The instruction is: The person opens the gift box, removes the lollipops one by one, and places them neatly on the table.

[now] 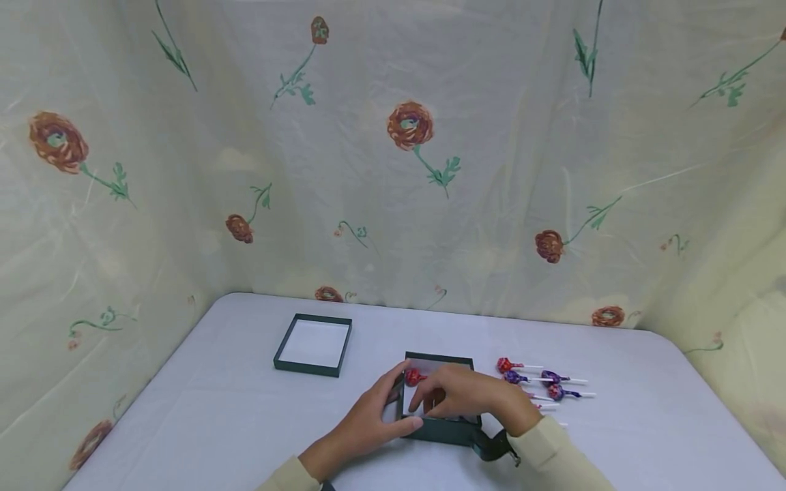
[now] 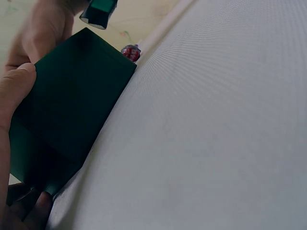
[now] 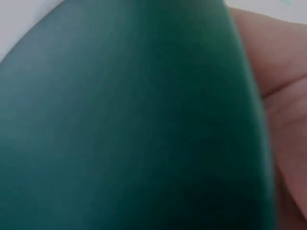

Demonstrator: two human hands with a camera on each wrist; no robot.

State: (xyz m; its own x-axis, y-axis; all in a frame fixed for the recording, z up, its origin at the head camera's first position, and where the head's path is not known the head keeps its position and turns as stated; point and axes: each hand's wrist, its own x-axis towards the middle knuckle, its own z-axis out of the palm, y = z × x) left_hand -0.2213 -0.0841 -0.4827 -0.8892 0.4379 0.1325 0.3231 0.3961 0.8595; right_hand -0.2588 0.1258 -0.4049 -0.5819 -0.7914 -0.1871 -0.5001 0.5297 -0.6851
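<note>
The left hand point(image 1: 368, 412) grips the dark green box point(image 1: 442, 431), thumb on its near wall, about midway between the left and right edges of the counter point(image 1: 215, 395). The right hand point(image 1: 463, 389) reaches into the box, fingers bent; whether they pinch anything is hidden. A red lollipop point(image 1: 414, 377) lies toward the box's far left corner. More lollipops point(image 1: 555, 391) lie toward the counter's right edge. A lid point(image 1: 306, 369) rests near the far edge, left of the box.

Soft light fills the head view; the right wrist view blurs the box point(image 3: 124, 120).
</note>
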